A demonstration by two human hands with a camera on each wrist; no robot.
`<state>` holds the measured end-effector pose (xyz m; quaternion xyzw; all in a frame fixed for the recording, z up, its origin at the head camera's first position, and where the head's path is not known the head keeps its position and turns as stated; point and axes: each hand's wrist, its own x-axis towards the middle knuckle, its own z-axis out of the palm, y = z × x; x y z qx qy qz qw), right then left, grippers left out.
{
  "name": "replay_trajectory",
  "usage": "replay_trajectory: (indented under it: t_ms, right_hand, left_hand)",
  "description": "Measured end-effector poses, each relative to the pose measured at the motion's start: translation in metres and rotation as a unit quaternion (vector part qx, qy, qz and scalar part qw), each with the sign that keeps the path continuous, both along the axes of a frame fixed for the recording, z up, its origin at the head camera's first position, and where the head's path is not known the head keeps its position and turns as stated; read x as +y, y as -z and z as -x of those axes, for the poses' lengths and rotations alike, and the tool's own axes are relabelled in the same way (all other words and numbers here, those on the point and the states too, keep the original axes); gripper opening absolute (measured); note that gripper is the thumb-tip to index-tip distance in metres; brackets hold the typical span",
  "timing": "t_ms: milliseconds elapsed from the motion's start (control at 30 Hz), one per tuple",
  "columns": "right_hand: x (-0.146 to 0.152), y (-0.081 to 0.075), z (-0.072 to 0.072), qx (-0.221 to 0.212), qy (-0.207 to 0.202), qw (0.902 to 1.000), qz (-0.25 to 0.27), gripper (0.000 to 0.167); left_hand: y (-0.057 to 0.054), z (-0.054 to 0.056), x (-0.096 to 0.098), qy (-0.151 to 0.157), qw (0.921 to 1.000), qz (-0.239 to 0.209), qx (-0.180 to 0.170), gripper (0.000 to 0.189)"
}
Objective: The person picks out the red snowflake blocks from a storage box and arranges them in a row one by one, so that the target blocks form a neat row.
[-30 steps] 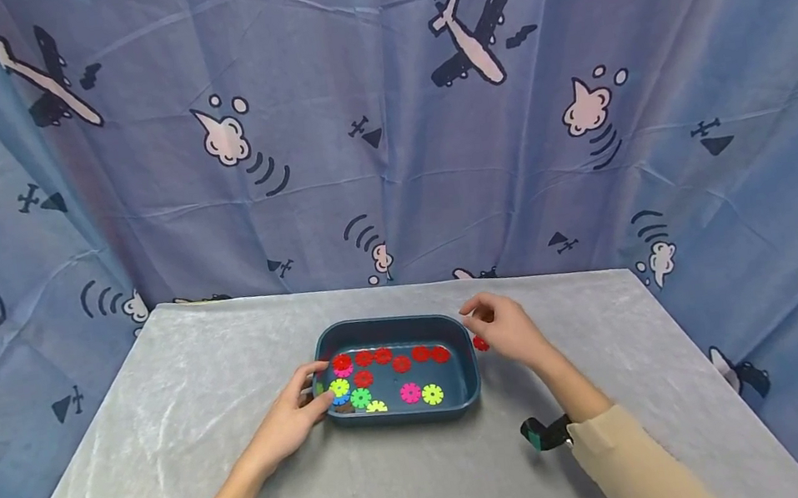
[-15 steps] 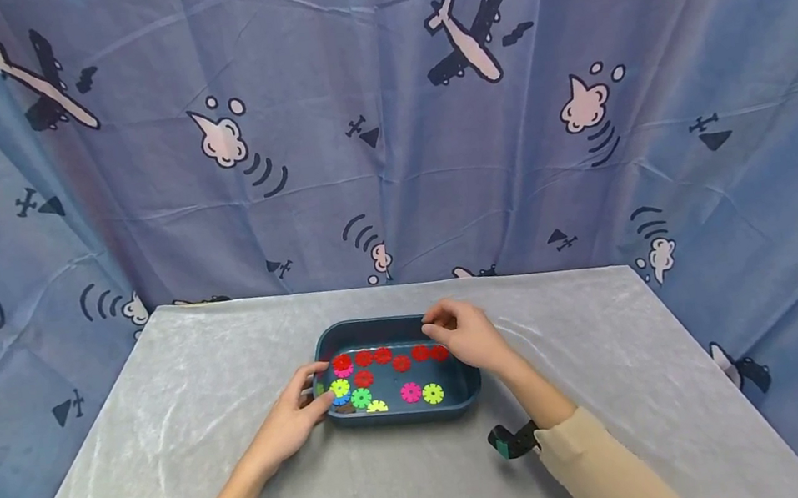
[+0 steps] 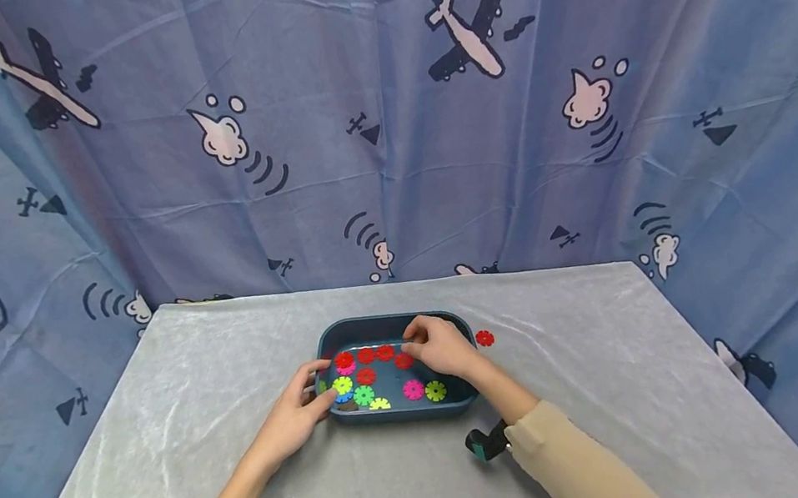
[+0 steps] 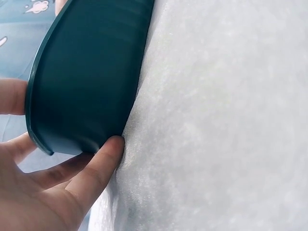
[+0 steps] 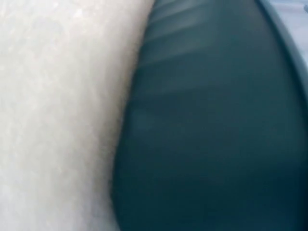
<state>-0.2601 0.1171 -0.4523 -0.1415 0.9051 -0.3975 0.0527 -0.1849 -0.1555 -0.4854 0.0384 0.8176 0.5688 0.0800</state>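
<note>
A dark teal plastic box (image 3: 398,417) on the table holds several notched, snowflake-shaped plastic discs, with red discs (image 3: 385,353) along the back. My left hand (image 3: 292,414) grips its left end; the left wrist view shows fingers (image 4: 103,161) against the outer wall and the thumb side at the rim. Over the box's right half is my right hand (image 3: 444,350), thumb and forefinger slightly apart, fingertips just above a red disc (image 3: 403,361). Nothing shows between those fingertips. The right wrist view has only the box wall (image 5: 211,120), the hand being out of frame.
One red disc (image 3: 484,339) lies on the pale table cover (image 3: 576,327), right of the box. Pink (image 3: 413,390), yellow (image 3: 435,391) and green discs (image 3: 364,395) sit in the front of the box. A blue patterned curtain (image 3: 382,117) hangs behind.
My right hand has moved left, from beside the box's right end to above the discs inside. The red disc on the table is in full view again. My left hand has stayed put.
</note>
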Motion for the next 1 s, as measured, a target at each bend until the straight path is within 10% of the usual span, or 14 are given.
replay_trajectory:
  t_ms: [1000]
  right_hand:
    - [-0.009,0.023,0.009,-0.008,-0.032,0.9973,-0.066,0.017]
  left_hand:
    - [0.002,0.0,-0.001,0.0,0.9999,-0.013,0.0,0.048]
